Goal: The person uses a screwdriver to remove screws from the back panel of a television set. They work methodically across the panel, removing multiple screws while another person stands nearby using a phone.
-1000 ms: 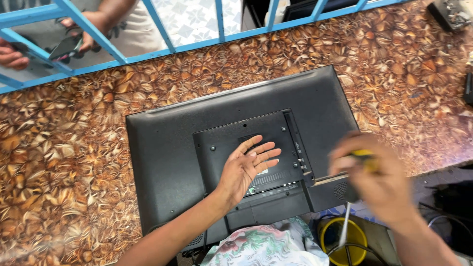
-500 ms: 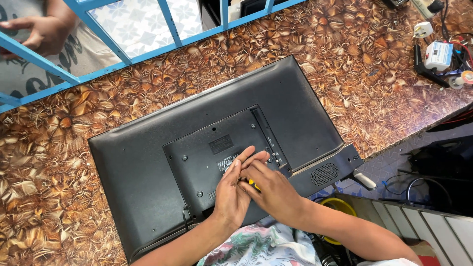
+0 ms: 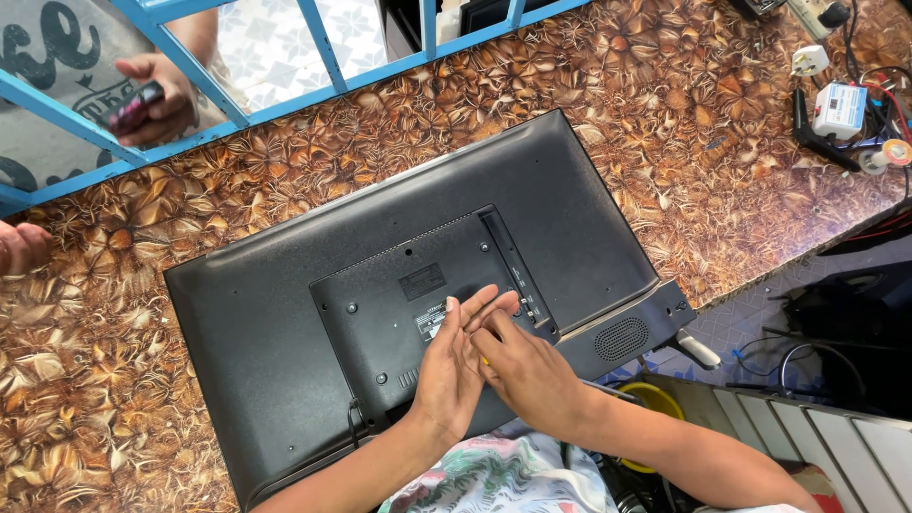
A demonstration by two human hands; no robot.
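A black flat-screen television point(image 3: 285, 351) lies face down on a brown flower-patterned counter point(image 3: 722, 161), its lower right corner over the counter edge. My left hand point(image 3: 454, 375) rests on the raised rear panel point(image 3: 399, 294) with its fingers stretched out and close together. My right hand point(image 3: 530, 372) presses against it from the right, closed around a yellow-handled screwdriver point(image 3: 484, 360); only a sliver of the handle shows between the hands. The tip is hidden near the port strip point(image 3: 522, 275).
Behind a blue railing point(image 3: 313, 43) at the top left, another person's hand point(image 3: 157, 90) holds a phone; another hand point(image 3: 21, 247) rests at the left edge. A white plug point(image 3: 809, 60), a small box point(image 3: 840, 107) and cables lie top right. A yellow bucket point(image 3: 657, 404) stands below.
My right hand has come in from the right with the screwdriver and now sits against my left hand on the rear panel. The view has shifted, so the television appears further left.
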